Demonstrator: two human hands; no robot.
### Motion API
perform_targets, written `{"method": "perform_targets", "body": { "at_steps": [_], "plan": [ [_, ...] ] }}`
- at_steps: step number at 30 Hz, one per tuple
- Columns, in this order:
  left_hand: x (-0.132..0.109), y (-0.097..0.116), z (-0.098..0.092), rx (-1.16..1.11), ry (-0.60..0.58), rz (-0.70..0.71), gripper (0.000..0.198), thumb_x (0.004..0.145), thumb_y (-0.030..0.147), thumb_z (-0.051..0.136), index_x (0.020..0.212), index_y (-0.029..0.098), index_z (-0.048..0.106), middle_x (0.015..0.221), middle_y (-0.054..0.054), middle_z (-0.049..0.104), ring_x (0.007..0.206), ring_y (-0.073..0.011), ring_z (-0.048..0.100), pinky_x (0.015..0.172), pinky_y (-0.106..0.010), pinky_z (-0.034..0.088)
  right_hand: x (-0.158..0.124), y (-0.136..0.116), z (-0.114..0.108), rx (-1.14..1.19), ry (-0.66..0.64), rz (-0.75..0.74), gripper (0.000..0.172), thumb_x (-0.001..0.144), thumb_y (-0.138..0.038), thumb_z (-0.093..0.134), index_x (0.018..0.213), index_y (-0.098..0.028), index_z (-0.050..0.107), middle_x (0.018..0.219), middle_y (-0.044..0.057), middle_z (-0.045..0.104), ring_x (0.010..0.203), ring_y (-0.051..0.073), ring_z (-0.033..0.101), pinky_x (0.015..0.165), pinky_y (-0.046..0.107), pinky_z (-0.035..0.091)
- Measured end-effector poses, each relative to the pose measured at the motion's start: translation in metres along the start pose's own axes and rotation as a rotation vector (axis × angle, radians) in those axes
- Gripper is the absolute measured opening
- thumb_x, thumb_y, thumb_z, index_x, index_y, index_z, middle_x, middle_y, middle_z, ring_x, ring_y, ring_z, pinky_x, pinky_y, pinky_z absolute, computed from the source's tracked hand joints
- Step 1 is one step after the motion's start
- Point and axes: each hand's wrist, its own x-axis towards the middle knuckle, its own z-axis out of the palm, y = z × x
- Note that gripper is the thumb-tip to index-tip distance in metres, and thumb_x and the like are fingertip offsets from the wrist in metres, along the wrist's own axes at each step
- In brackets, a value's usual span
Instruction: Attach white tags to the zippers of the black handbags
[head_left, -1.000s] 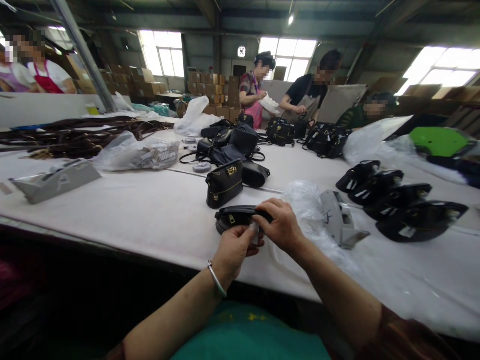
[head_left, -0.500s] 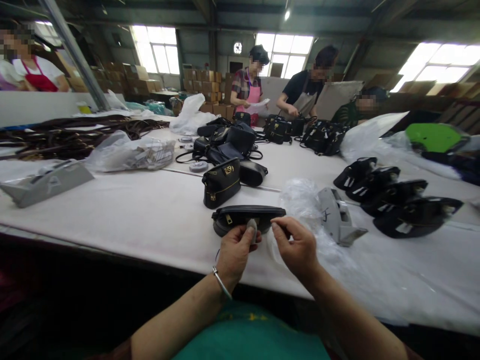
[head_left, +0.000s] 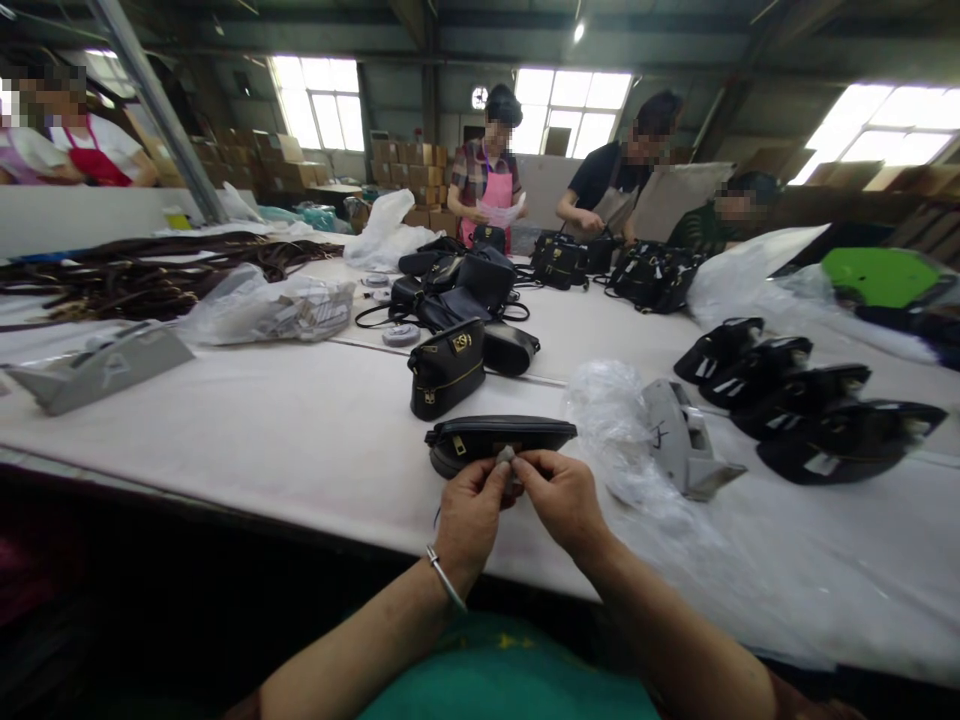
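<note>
My left hand (head_left: pixel 471 505) pinches a small grey piece (head_left: pixel 506 456), soft-looking but too small to name. The fingertips of my right hand (head_left: pixel 559 492) meet the left ones and close on that same piece. Just beyond the hands lies a black bag (head_left: pixel 525 432) with a gold zip pull at its left, its lower front partly hidden by my fingers. Behind it, a second black bag (head_left: pixel 444 372) with gold lettering and a gold zip stands upright.
Clear plastic wrap (head_left: pixel 611 410) and a grey tape dispenser (head_left: pixel 686 440) lie to the right, before several black bags (head_left: pixel 847 440). Another dispenser (head_left: pixel 105 370), a bag of labels (head_left: pixel 270 310) and brown straps (head_left: pixel 150 270) are on the left. Co-workers stand across the table (head_left: pixel 300 420).
My right hand has moved left, from the bag's right end to the grey piece at my left fingertips. Across the table, a person with papers has shifted left.
</note>
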Motion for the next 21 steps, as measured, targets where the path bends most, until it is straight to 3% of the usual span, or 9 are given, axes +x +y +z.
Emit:
{"method": "perform_targets", "body": {
  "at_steps": [15, 18, 21],
  "plan": [
    [-0.004, 0.002, -0.001, -0.087, -0.02, -0.103, 0.039, 0.075, 0.045, 0.077, 0.096, 0.013, 0.072, 0.088, -0.009, 0.074, 0.079, -0.0186, 0.071, 0.07, -0.029, 0.058, 0.005, 0.006, 0.007, 0.081, 0.025, 0.044, 0.019, 0.082, -0.031, 0.064, 0.076, -0.017, 0.075, 0.067, 0.003, 0.072, 0.06, 0.018, 0.066, 0.056, 0.026, 0.051],
    [0.001, 0.0, -0.001, -0.086, -0.029, -0.1, 0.04, 0.075, 0.045, 0.078, 0.099, 0.014, 0.072, 0.096, -0.009, 0.073, 0.083, -0.0184, 0.071, 0.074, -0.029, 0.058, 0.001, 0.004, 0.004, 0.13, 0.004, -0.01, 0.018, 0.085, -0.029, 0.061, 0.08, -0.017, 0.074, 0.069, 0.004, 0.072, 0.062, 0.018, 0.067, 0.058, 0.026, 0.052],
    [0.008, -0.002, 0.0, -0.095, 0.005, -0.116, 0.044, 0.069, 0.044, 0.083, 0.098, 0.014, 0.072, 0.093, -0.008, 0.074, 0.084, -0.0184, 0.071, 0.074, -0.029, 0.059, -0.002, 0.008, -0.014, 0.062, 0.082, -0.129, 0.018, 0.086, -0.027, 0.061, 0.093, -0.017, 0.074, 0.082, 0.006, 0.075, 0.072, 0.018, 0.069, 0.067, 0.028, 0.054]
  ]
}}
